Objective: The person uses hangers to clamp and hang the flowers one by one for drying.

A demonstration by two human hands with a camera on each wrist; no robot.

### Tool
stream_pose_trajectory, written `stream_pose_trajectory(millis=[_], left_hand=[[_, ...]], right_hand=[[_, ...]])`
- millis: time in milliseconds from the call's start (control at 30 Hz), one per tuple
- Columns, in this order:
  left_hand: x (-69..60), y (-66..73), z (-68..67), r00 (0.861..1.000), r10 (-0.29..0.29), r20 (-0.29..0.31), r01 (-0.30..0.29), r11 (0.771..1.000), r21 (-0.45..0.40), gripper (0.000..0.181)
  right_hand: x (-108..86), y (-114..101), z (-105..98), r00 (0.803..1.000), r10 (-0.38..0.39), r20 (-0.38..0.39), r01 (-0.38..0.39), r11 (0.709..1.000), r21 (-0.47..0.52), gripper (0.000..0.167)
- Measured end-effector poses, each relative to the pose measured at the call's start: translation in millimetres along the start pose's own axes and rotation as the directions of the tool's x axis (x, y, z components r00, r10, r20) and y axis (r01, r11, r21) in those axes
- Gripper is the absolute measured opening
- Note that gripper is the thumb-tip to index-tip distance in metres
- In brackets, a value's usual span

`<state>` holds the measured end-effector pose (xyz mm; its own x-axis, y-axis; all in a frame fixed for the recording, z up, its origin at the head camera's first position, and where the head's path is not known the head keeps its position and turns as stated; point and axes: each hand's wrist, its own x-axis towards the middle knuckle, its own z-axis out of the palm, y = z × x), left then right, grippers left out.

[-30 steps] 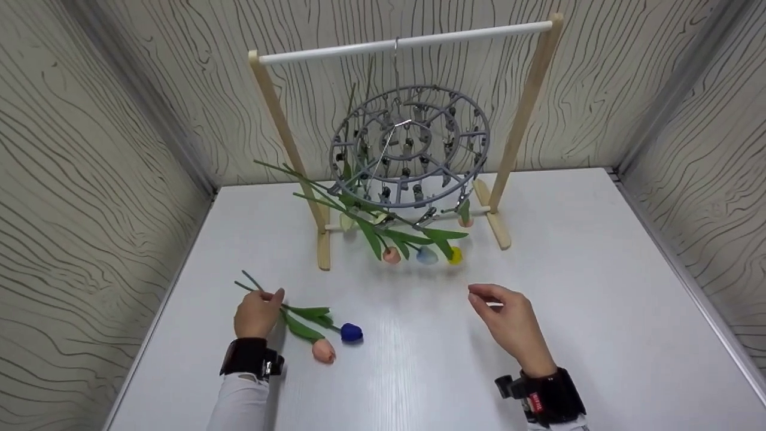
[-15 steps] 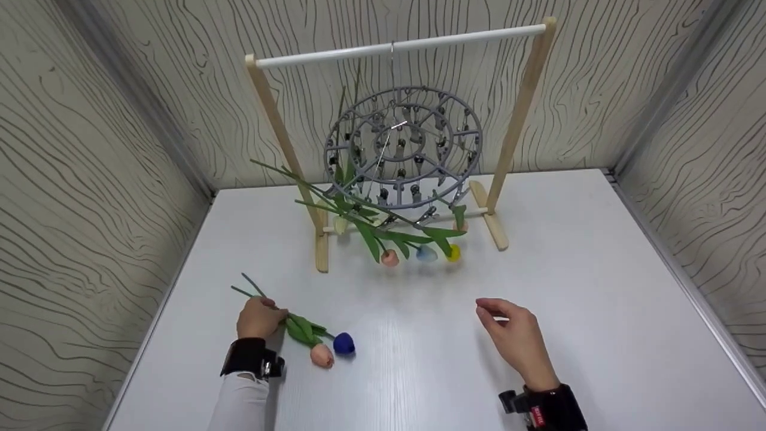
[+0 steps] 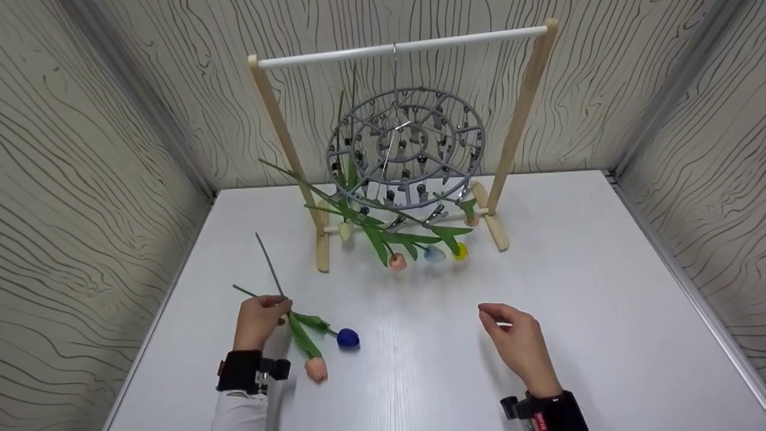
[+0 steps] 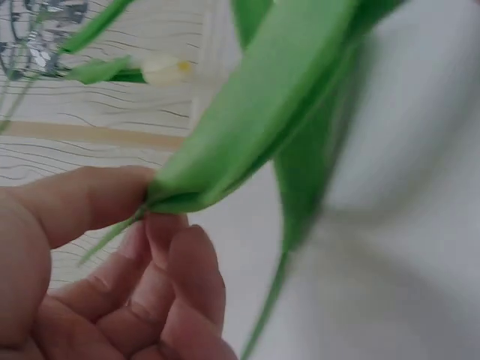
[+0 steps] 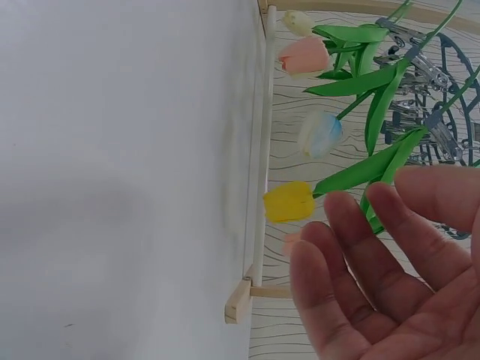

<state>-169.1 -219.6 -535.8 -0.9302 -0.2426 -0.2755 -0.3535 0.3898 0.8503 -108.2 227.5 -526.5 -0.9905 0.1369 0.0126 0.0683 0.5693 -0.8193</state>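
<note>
My left hand (image 3: pixel 257 323) pinches the green stem of a pink artificial tulip (image 3: pixel 316 370) between thumb and index finger. In the left wrist view the pinch is at the base of its broad leaf (image 4: pixel 262 97). A dark blue tulip (image 3: pixel 347 339) lies beside it, its stem passing behind the left hand, apart from the pinch. My right hand (image 3: pixel 517 344) hovers over the right of the table, fingers loosely bent and holding nothing. Ahead of it hang a yellow tulip (image 5: pixel 289 202), a pale blue tulip (image 5: pixel 321 133) and another pink tulip (image 5: pixel 304 56).
A round grey clip hanger (image 3: pixel 407 206) hangs by its hook from the white bar (image 3: pixel 467 41) of a wooden stand (image 3: pixel 520 120). Its clips hold several tulips, including a white tulip (image 3: pixel 345 231). Long stems stick out to the left. Patterned walls enclose the white table (image 3: pixel 407 371).
The left hand has separated the pink tulip from the blue one; its stem now points more upright and its bloom has come nearer. The right hand has drawn back slightly, then stayed.
</note>
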Motion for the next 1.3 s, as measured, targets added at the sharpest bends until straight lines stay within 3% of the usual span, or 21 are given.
stream_pose_trajectory(millis=[100, 233, 433, 567, 800, 867, 1033, 1300], left_hand=[[-10.9, 16.1, -0.6, 0.999, 0.034, -0.021, -0.034, 0.999, 0.006, 0.03], [-28.4, 40.4, -0.7, 0.992, 0.121, -0.036, -0.121, 0.993, -0.007, 0.026], [-55.2, 71.6, 6.6, 0.96, 0.273, -0.059, -0.275, 0.96, -0.042, 0.019], [-69.5, 87.9, 21.0, 0.921, 0.388, -0.031, -0.389, 0.916, -0.098, 0.017], [-83.9, 106.3, 56.1, 0.816, 0.575, 0.058, -0.563, 0.814, -0.142, 0.011], [-87.0, 110.4, 65.4, 0.8, 0.594, 0.087, -0.579, 0.802, -0.146, 0.012], [-92.5, 120.2, 85.6, 0.778, 0.609, 0.152, -0.59, 0.792, -0.156, 0.015], [-97.8, 128.6, 112.8, 0.705, 0.675, 0.218, -0.652, 0.738, -0.176, 0.014]], right_hand=[[-0.6, -2, -1, 1.0, 0.008, 0.0, -0.008, 1.0, 0.014, 0.018], [-1.2, -4, -2, 1.0, -0.002, -0.013, 0.002, 1.0, 0.019, 0.017], [-1.2, -11, -5, 0.999, -0.029, -0.031, 0.03, 0.999, 0.03, 0.016], [-2.7, -18, -8, 0.999, -0.031, -0.032, 0.032, 0.998, 0.049, 0.015], [-4.7, -34, -13, 0.998, -0.049, -0.039, 0.051, 0.996, 0.07, 0.016], [-5.5, -40, -15, 0.997, -0.061, -0.045, 0.063, 0.996, 0.067, 0.016], [-8.0, -53, -20, 0.992, -0.101, -0.072, 0.106, 0.992, 0.064, 0.016], [-11.0, -78, -24, 0.97, -0.212, -0.123, 0.227, 0.967, 0.12, 0.014]])
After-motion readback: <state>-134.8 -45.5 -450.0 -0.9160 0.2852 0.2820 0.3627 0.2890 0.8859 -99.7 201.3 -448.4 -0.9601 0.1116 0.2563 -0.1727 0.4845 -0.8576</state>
